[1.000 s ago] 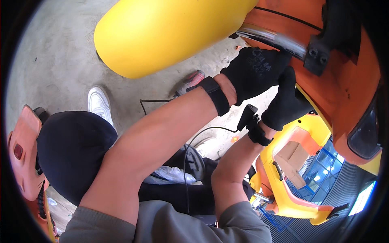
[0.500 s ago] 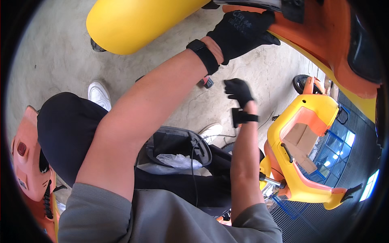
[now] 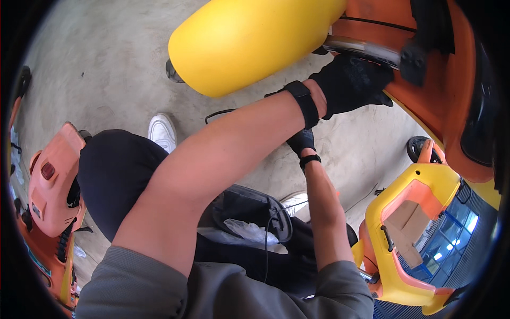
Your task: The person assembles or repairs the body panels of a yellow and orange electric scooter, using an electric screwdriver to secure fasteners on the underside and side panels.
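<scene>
The left hand [image 3: 350, 80], in a black glove, is kept up on the silver bar [image 3: 361, 49] under the orange body [image 3: 425, 95], fingers curled on it. The right hand [image 3: 302, 142] has been dropped lower, mostly hidden behind the left arm; its grip cannot be told.

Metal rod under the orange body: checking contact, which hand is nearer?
Left. The left hand touches the metal rod; the right hand hangs well below it.
</scene>
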`<action>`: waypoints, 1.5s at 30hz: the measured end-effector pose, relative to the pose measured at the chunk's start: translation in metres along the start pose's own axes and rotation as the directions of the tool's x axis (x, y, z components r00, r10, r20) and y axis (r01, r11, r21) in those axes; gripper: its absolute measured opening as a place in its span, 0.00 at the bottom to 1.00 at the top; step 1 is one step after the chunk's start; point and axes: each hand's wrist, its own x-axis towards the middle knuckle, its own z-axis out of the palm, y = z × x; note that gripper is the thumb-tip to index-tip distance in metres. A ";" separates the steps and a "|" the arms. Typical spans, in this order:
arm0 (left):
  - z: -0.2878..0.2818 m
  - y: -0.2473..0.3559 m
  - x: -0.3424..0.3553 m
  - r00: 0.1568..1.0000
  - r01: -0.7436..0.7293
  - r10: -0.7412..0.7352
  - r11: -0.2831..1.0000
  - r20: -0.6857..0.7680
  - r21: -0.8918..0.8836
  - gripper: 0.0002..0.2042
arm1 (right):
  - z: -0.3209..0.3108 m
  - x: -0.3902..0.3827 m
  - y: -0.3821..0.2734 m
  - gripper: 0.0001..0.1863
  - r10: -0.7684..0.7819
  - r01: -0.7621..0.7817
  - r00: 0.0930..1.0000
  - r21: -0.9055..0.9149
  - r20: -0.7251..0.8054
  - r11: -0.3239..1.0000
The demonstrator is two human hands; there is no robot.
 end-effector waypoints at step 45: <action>0.013 -0.006 -0.003 0.995 0.003 -0.012 0.995 -0.101 -0.097 0.16 | -0.264 -0.124 -0.183 0.27 -0.277 0.159 0.903 -0.342 -0.330 0.926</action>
